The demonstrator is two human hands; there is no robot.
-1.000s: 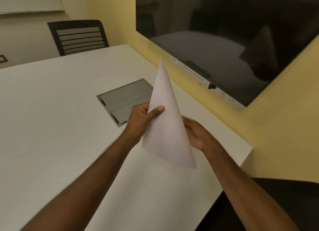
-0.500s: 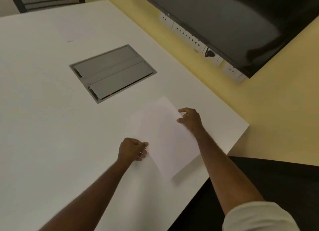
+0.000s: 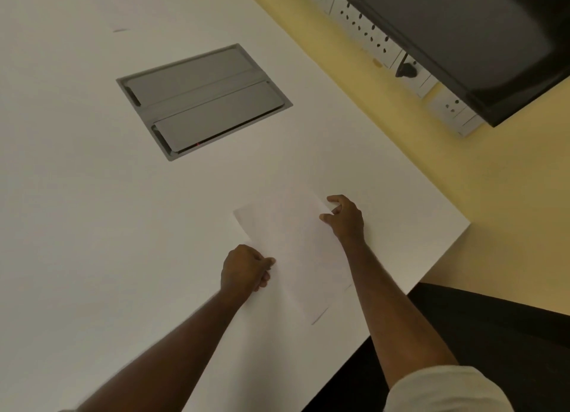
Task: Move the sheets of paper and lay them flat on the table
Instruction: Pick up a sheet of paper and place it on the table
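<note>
White sheet of paper (image 3: 296, 254) down on the white desk (image 3: 92, 226), near the right-hand corner, between the two hands and short of the grey hatch (image 3: 203, 102) set into the top. Left hand (image 3: 246, 271) curled at the sheet's near-left edge, thumb on top and the other digits tucked under: a pinching grip on that margin, by the look of it. Right hand (image 3: 344, 219) at the far-right corner, thumb and forefinger loosely bent around the edge; hard to say whether pinching or merely resting there, so cannot tell for that grip. Thin shadow line along the near-right edge, suggesting that side not quite pressed flat. Whether one sheet or several stacked, not readable from here: white on white, edges faint. Probably the laying-down step, nearly finished, with release and perhaps smoothing remaining. Risks from here: letting go with the lifted edge unsettled could leave a curl or allow a slide on the smooth top; dragging either hand away while pinching could skew the paper or crease the corner; position close to the desk's right edge, so a careless sweep of the right forearm (image 3: 398, 319), lying over the near-right corner, could push it toward the drop.
</note>
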